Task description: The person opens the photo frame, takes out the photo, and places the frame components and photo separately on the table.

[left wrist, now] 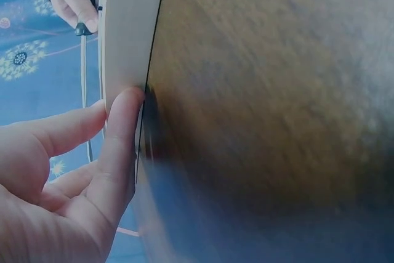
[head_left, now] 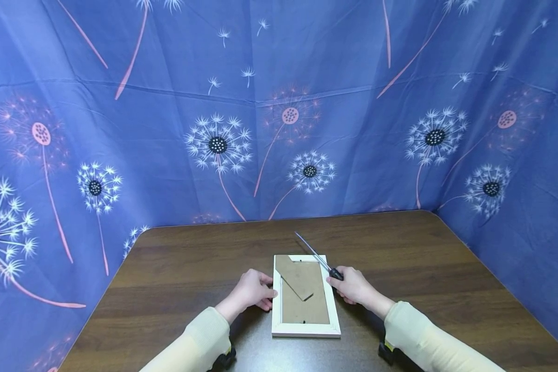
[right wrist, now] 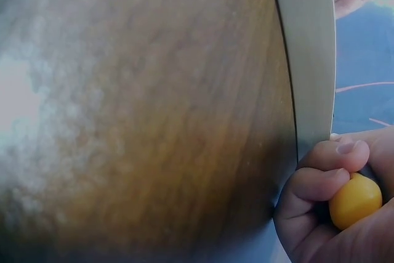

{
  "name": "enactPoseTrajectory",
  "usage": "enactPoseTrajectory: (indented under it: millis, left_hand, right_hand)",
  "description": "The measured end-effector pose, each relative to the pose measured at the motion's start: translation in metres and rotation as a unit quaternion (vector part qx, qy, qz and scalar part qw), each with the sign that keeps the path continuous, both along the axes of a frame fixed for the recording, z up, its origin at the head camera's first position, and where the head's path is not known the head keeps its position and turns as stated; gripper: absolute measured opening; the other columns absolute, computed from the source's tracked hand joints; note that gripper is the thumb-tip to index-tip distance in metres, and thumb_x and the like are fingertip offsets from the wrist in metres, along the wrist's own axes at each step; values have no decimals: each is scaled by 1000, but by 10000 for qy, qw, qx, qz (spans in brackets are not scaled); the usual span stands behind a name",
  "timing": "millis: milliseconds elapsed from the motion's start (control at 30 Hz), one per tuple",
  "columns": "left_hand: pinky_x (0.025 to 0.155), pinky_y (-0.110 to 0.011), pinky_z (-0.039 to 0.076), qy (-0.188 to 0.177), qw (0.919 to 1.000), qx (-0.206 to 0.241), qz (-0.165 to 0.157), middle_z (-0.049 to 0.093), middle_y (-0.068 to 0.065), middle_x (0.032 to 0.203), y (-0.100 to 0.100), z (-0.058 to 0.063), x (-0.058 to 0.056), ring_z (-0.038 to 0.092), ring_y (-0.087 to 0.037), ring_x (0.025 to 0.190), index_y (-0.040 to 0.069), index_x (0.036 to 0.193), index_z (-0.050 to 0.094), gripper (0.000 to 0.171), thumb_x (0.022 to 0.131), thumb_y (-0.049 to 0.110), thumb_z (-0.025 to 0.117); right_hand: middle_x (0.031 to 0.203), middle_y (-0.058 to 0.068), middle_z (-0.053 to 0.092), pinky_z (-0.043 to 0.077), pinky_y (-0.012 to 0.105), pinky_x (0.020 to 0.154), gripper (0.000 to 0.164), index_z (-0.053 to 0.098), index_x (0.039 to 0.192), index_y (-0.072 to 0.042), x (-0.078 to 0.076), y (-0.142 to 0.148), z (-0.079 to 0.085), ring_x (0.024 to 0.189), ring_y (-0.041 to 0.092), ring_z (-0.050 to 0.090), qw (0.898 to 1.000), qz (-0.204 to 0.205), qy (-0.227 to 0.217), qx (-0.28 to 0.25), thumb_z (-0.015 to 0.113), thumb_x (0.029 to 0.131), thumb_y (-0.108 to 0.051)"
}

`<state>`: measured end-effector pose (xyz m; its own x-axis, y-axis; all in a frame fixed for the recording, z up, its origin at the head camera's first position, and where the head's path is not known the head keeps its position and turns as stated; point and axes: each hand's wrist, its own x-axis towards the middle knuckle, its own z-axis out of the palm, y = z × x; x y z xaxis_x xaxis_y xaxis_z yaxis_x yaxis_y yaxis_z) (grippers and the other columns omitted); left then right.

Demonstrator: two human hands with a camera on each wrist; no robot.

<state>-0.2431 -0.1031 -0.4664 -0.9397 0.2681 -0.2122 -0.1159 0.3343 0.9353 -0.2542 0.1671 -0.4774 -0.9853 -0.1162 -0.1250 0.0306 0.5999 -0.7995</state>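
Observation:
A white picture frame (head_left: 306, 329) lies face down on the table, its brown backing board (head_left: 302, 310) and slanting stand leg (head_left: 292, 274) showing. Against the frame's left edge, my left hand (head_left: 251, 290) pinches the rim between thumb and fingers. My right hand (head_left: 357, 287) is at the right edge, its fingers curled round the black handle of a screwdriver (head_left: 337, 274). The metal shaft points up and left across the frame's top right corner. In the right wrist view the handle's yellow end (right wrist: 356, 201) sticks out of the fist, beside the frame's side.
The brown wooden table (head_left: 204, 248) extends around the frame on all sides. Behind it and at both sides hangs a blue cloth (head_left: 269, 67) with dandelion prints. Small dark tabs stand out from the backing's top and bottom edges.

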Motion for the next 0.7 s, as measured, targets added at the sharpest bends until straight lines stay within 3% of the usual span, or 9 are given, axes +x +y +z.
enactPoseTrajectory:
  millis: [700]
  left_hand:
    - [50, -35, 58, 167, 9997, -94, -161, 65, -13, 67, -5, -1, -3, 64, -20, 50, -18, 115, 55, 40, 79, -6, 68]
  right_hand:
    - [50, -2, 43, 29, 17, 32, 14, 54, 83, -5, 6, 1, -1, 35, 5, 34, 9995, 279, 3, -172, 59, 91, -15]
